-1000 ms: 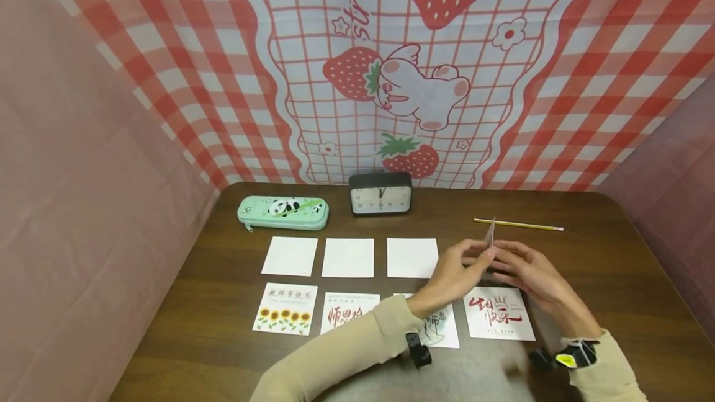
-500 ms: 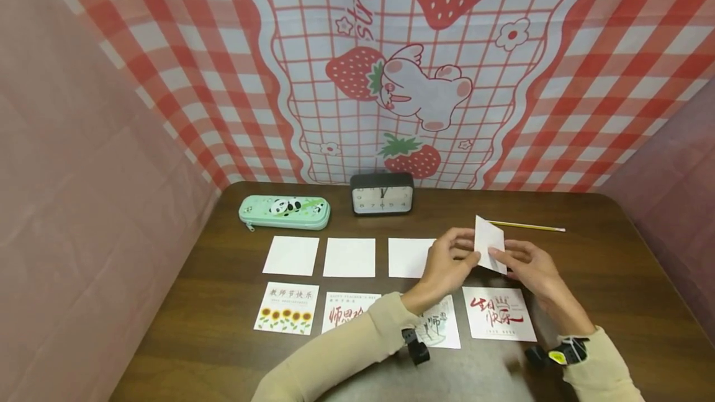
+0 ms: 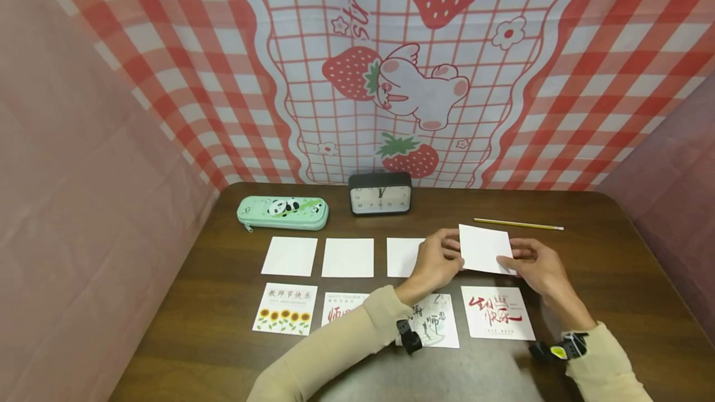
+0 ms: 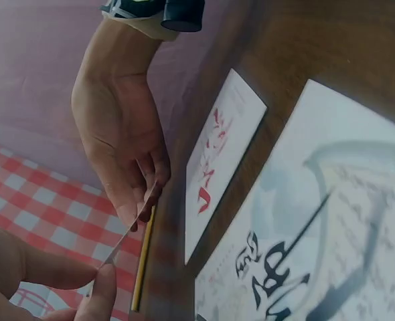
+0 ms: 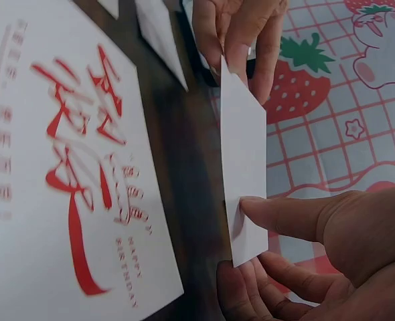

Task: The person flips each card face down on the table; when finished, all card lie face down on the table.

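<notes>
With left hand [image 3: 432, 267] and right hand [image 3: 540, 270], pinching a blank-faced white card [image 3: 483, 249] by opposite edges, holding it tilted above the worktop [image 3: 475, 377].

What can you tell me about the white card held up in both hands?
The white card looks thin, squarish and like stiff paper; its visible face is blank, the other hidden. It tilts above the table, between the pencil and birthday card in the head view, left side pinched by the left hand, lower right by the right hand.
</notes>
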Available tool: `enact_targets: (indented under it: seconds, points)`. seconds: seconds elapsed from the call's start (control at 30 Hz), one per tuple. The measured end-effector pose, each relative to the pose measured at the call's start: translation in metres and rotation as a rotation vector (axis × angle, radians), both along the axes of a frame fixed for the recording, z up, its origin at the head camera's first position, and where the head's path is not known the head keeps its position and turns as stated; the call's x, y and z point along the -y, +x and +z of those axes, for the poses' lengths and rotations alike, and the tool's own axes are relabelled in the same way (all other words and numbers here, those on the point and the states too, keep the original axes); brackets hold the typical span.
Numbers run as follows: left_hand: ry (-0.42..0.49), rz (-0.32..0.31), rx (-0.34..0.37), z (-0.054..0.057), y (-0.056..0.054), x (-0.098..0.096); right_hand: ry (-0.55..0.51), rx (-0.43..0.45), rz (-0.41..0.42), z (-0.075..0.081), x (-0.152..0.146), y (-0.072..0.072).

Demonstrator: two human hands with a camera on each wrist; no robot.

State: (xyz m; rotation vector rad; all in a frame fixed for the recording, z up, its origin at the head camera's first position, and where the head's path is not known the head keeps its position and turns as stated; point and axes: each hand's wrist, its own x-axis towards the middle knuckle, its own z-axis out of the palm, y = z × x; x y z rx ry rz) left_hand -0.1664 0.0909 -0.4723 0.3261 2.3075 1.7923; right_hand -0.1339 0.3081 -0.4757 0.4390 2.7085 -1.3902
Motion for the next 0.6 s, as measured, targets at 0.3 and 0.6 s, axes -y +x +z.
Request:
enact_targets:
  seconds: [0.3,0.6]
  points:
    - [-0.122,-0.031,0.024,-0.0081,-0.0022,0.0004,0.107,-0.002,0.011,-0.0073,-0.0033,-0.0023]
    - [-0.218,-0.053,0.018,-0.0063,-0.0021,0.0015,0.152,0.021,0.038,-0.0077,-0.0051,-0.0045]
